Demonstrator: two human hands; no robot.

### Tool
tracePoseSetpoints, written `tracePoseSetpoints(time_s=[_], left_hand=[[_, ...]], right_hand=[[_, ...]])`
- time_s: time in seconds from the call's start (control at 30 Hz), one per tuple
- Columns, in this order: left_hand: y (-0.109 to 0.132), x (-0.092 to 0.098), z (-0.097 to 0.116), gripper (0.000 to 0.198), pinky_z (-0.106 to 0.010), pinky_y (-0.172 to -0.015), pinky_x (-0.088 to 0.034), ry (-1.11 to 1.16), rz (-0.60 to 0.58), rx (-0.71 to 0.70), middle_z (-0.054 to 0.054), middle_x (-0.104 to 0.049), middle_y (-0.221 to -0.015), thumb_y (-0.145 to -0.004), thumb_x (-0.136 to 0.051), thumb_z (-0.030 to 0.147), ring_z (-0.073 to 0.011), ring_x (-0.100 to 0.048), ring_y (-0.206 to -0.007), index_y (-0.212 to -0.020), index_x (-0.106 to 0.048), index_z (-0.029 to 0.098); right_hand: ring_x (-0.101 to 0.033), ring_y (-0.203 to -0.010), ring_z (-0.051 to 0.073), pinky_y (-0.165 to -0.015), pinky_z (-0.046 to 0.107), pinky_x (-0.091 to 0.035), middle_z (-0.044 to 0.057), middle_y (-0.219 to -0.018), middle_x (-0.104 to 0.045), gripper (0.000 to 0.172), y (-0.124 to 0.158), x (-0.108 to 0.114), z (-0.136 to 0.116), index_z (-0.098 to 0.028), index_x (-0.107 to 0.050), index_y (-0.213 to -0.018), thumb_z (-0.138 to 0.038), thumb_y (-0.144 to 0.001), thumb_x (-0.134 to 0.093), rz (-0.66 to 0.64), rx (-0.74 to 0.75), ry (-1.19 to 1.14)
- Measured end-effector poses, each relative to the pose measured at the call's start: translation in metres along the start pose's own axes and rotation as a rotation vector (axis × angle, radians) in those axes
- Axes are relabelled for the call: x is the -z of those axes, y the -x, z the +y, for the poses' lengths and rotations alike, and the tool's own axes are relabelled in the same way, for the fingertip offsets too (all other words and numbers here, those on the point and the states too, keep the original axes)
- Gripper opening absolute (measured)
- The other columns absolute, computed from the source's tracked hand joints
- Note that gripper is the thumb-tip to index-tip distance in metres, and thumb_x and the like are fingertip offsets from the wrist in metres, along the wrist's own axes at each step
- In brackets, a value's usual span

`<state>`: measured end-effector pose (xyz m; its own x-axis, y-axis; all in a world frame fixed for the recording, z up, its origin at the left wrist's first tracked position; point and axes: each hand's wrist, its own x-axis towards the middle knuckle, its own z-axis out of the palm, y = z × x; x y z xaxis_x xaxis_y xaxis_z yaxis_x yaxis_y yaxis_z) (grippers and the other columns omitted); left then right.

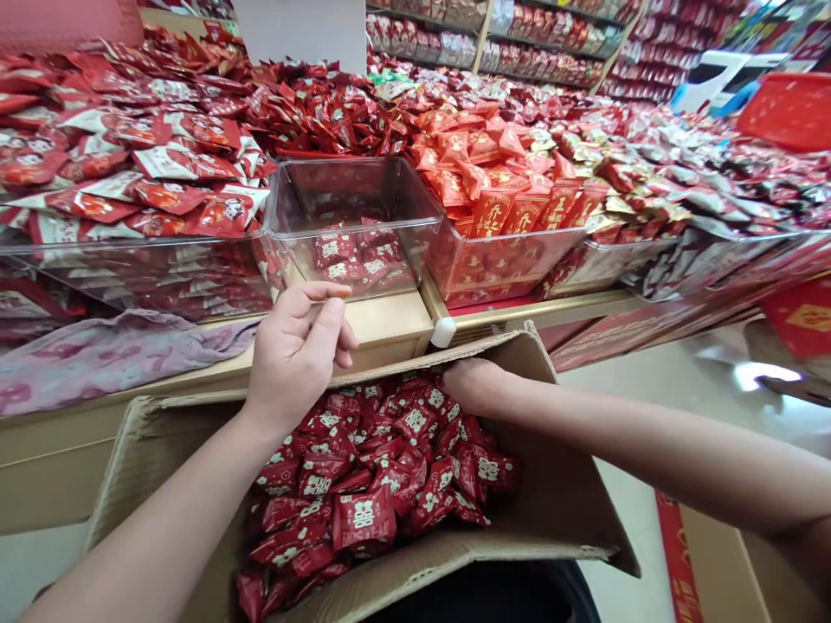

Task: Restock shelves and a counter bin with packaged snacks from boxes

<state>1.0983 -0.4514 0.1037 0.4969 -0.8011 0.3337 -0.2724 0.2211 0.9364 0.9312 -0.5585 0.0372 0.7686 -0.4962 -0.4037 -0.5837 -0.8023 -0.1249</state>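
Head cam, the only view: the box is plain brown cardboard, creased along the near flap and a bit ragged on the cut edges. Inside it there's a loose heap of packets, small red pillow shapes in shiny crinkled wrap with pale flowers and double-happiness characters. Just beyond the box sits a tub, clear hard plastic with straight walls, and a few of the same packets lie in its bottom. It's on the worktop, which has a smooth tan front. Beyond the box to the right, another clear tub is packed with glossy orange packs; beyond it to the left are puffy red-and-white packs in a big pile. Left of the box's far edge there's a rumpled, soft patterned cloth.

Hands: the left hand is over the box's far edge, fingers loosely curled, thumb close to the index finger, so pretty narrow. Can't tell if anything's tucked in there. The right hand is down in the box's far right corner, at the packets, fingers hidden, so no clue about its grip.
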Motion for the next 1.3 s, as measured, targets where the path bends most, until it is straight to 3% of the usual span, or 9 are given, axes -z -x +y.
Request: tracePoseSetpoints(time_s=[0.13,0.33,0.53,0.7,0.9,1.03,1.13,1.2,1.3], left_hand=[[0.001,0.0,0.001,0.013,-0.015,-0.037,-0.04,-0.067,-0.071,0.049,0.004,-0.057,-0.054,-0.08,-0.051,0.027,-0.0071,-0.052,-0.04,-0.09,-0.057,0.021],[0.001,0.0,0.002,0.015,-0.014,-0.037,-0.04,-0.043,-0.101,0.102,0.002,-0.058,-0.053,-0.076,-0.055,0.027,-0.0074,-0.053,-0.04,-0.086,-0.061,0.018],[-0.006,0.009,0.007,0.027,-0.018,-0.033,-0.041,0.068,-0.322,0.331,-0.002,-0.062,-0.057,-0.074,-0.054,0.041,-0.0126,-0.057,-0.041,-0.087,-0.057,0.017],[0.006,0.007,0.03,0.052,-0.03,-0.051,-0.051,0.337,-0.485,0.692,-0.01,-0.066,-0.076,-0.077,-0.038,0.057,-0.0206,-0.065,-0.062,-0.112,-0.048,0.019],[0.018,-0.002,0.034,0.028,-0.026,-0.063,-0.049,0.477,-0.351,0.562,-0.006,-0.062,-0.102,-0.078,-0.054,0.028,-0.016,-0.06,-0.08,-0.106,-0.048,0.025],[0.016,0.001,0.026,0.033,-0.026,-0.081,-0.044,0.389,-0.384,0.439,-0.004,-0.06,-0.109,-0.08,-0.053,0.024,-0.015,-0.057,-0.094,-0.111,-0.043,0.028],[0.017,0.0,0.022,0.039,-0.025,-0.088,-0.04,0.321,-0.373,0.402,-0.002,-0.059,-0.108,-0.078,-0.055,0.024,-0.0128,-0.055,-0.095,-0.114,-0.04,0.029],[0.017,0.0,0.019,0.041,-0.024,-0.076,-0.045,0.293,-0.348,0.423,-0.001,-0.061,-0.099,-0.079,-0.054,0.028,-0.0113,-0.057,-0.08,-0.116,-0.037,0.028],[0.017,-0.001,0.014,0.039,-0.019,-0.052,-0.044,0.179,-0.295,0.439,0.002,-0.061,-0.076,-0.08,-0.05,0.037,-0.0086,-0.052,-0.056,-0.116,-0.04,0.024]], right_hand=[[-0.062,-0.079,0.027,-0.067,0.037,-0.049,0.025,-0.082,-0.064,0.019,-0.003,-0.003,0.007,-0.002,-0.066,-0.08,-0.009,-0.072,-0.05,-0.141,-0.123,0.107],[-0.062,-0.081,0.026,-0.065,0.032,-0.049,0.018,-0.084,-0.065,0.019,0.011,0.007,0.003,-0.008,-0.065,-0.083,-0.008,-0.066,-0.056,-0.233,-0.104,0.156],[-0.055,-0.062,0.013,-0.054,0.022,-0.04,0.005,-0.071,-0.06,0.008,0.068,0.068,-0.016,-0.016,-0.055,-0.076,-0.023,-0.077,-0.051,0.279,0.315,-0.012],[-0.045,-0.059,0.012,-0.05,0.023,-0.034,0.005,-0.069,-0.054,0.021,0.068,0.074,-0.042,-0.015,-0.054,-0.073,-0.018,-0.085,-0.037,0.9,0.503,0.037],[-0.046,-0.068,0.013,-0.06,0.025,-0.04,0.005,-0.072,-0.055,0.014,0.052,0.065,-0.054,-0.016,-0.054,-0.074,-0.015,-0.081,-0.043,0.9,0.773,-0.001],[-0.047,-0.068,0.011,-0.061,0.022,-0.04,0.003,-0.076,-0.053,0.01,0.045,0.074,-0.044,-0.016,-0.051,-0.085,-0.024,-0.081,-0.046,1.021,0.435,-0.556],[-0.041,-0.056,0.008,-0.051,0.019,-0.035,-0.001,-0.064,-0.047,0.026,0.027,0.081,-0.039,-0.016,-0.049,-0.075,-0.038,-0.084,-0.04,0.788,0.226,-0.792],[-0.034,-0.05,0.007,-0.047,0.019,-0.029,-0.004,-0.053,-0.038,0.037,0.014,0.08,-0.041,-0.016,-0.042,-0.06,-0.043,-0.084,-0.036,0.682,0.24,-0.825],[-0.029,-0.048,0.006,-0.046,0.019,-0.024,-0.004,-0.05,-0.033,0.04,0.002,0.071,-0.049,-0.016,-0.036,-0.054,-0.042,-0.084,-0.035,0.746,0.241,-0.762]])
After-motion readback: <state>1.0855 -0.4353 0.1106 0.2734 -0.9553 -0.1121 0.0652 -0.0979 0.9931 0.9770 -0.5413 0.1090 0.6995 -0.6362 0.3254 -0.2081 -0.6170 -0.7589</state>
